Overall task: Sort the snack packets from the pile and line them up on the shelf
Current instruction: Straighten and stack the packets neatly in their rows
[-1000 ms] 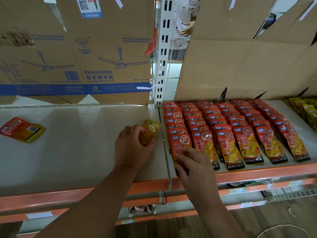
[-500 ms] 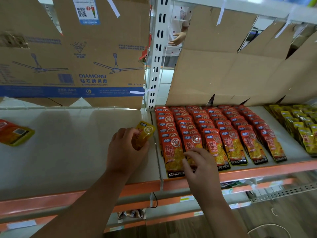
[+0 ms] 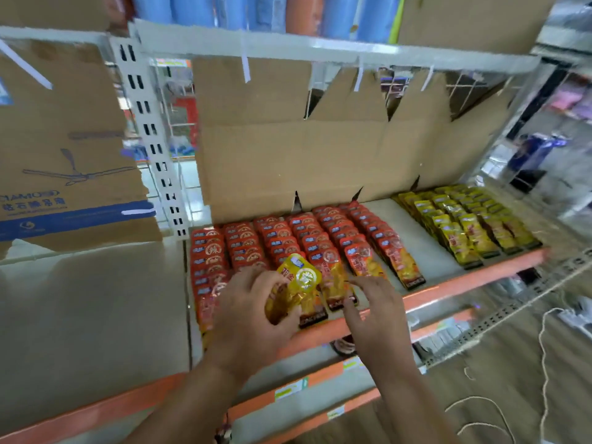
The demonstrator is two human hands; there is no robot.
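My left hand (image 3: 248, 318) grips a yellow snack packet (image 3: 294, 286) and holds it above the front of the red packets (image 3: 288, 241), which lie in several neat rows on the shelf (image 3: 429, 257). Just right of the yellow packet, my right hand (image 3: 373, 310) hovers over the front red packets with its fingers spread and loosely bent, holding nothing. Rows of yellow packets (image 3: 464, 222) lie at the shelf's right end, apart from the red ones by a bare strip.
Cardboard sheets (image 3: 288, 149) back the shelf. A white slotted upright (image 3: 150, 145) divides it from the left bay (image 3: 89, 309). A fan carton (image 3: 64, 149) stands behind that bay. The orange shelf edge (image 3: 464, 278) runs along the front; a white cord (image 3: 541, 347) lies on the floor.
My left hand has carried the yellow packet right, from the left bay to above the red rows. My right hand has lifted off the front red packets. The view has swung right.
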